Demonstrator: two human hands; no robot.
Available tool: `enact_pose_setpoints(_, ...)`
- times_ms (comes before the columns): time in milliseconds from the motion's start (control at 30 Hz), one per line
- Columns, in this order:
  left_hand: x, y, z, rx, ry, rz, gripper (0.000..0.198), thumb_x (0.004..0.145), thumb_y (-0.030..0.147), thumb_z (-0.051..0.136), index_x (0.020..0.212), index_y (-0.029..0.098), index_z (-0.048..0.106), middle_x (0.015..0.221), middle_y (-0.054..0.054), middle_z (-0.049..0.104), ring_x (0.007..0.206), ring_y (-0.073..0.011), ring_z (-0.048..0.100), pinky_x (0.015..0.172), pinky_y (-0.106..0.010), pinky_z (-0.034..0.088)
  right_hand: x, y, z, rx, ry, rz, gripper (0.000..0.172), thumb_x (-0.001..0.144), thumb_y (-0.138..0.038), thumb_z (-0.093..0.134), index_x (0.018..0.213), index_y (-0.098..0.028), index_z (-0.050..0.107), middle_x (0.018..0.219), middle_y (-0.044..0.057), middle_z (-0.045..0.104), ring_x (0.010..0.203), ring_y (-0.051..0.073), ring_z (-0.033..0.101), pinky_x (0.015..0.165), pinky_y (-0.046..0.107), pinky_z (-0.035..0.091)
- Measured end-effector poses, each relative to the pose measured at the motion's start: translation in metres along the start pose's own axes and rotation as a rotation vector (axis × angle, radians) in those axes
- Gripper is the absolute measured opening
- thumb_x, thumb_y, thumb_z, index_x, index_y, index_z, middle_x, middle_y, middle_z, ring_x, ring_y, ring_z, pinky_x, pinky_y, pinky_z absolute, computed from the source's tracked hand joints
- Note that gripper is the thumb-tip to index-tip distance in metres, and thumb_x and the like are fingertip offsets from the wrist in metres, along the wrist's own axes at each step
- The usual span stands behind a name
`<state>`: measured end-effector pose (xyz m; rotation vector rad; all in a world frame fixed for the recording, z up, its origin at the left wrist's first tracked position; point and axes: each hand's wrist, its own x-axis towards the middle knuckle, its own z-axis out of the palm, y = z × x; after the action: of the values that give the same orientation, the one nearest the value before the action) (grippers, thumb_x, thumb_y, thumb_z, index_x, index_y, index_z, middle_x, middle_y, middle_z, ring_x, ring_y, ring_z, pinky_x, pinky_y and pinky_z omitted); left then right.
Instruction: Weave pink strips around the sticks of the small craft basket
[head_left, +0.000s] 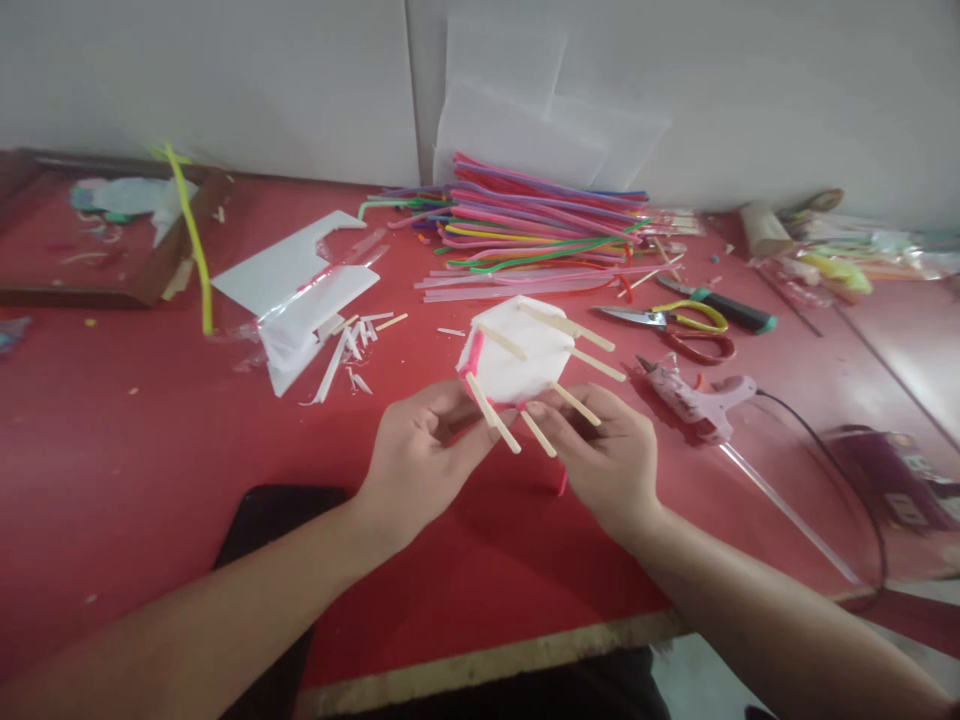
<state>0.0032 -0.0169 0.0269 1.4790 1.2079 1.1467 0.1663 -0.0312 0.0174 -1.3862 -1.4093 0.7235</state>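
Between my two hands is a white paper shape point(521, 350) with several angled sides, held above the red table. Wooden sticks point(575, 402) are fixed to it and jut out past its rim. A pink pipe cleaner point(474, 355) runs along its left edge, and a loose pink end hangs below near my right hand. My left hand point(420, 455) pinches the lower left edge, thumb by a stick. With thumb and fingers, my right hand point(611, 455) grips the lower right edge. Some fingertips are hidden behind the paper.
Coloured pipe cleaners point(547, 220) are piled at the back. Scissors point(667, 318), a cutter point(731, 308) and a corded glue gun point(694, 395) lie on the right. Cut white sheets point(315, 275), paper scraps point(352, 350) and a brown tray point(142, 285) are left; a black phone-like slab point(274, 515) lies nearer.
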Motion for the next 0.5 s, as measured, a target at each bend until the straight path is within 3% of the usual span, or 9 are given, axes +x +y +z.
enact_pose_setpoints(267, 0.0009, 0.0029, 0.003, -0.072, -0.009, -0.083, 0.03, 0.072, 0.01, 0.077, 0.1, 0.02, 0.077, 0.098, -0.003, 0.08, 0.089, -0.021, 0.074, 0.076, -0.023, 0.058, 0.0015, -0.0043, 0.0001, 0.05, -0.028, 0.069, 0.013, 0.08, -0.025, 0.069, 0.068, -0.019, 0.066, 0.054, -0.005, 0.059, 0.047, 0.006, 0.045, 0.044, 0.018, 0.037)
enact_pose_setpoints(500, 0.0016, 0.0065, 0.002, -0.091, 0.003, -0.134, 0.029, 0.07, 0.006, 0.075, 0.093, 0.023, 0.079, 0.083, 0.001, 0.08, 0.077, -0.0187, 0.073, 0.068, -0.021, 0.056, 0.0019, -0.0051, 0.0002, 0.071, -0.049, 0.067, 0.013, 0.079, -0.022, 0.069, 0.067, -0.019, 0.066, 0.053, -0.005, 0.058, 0.047, 0.006, 0.047, 0.044, 0.018, 0.038)
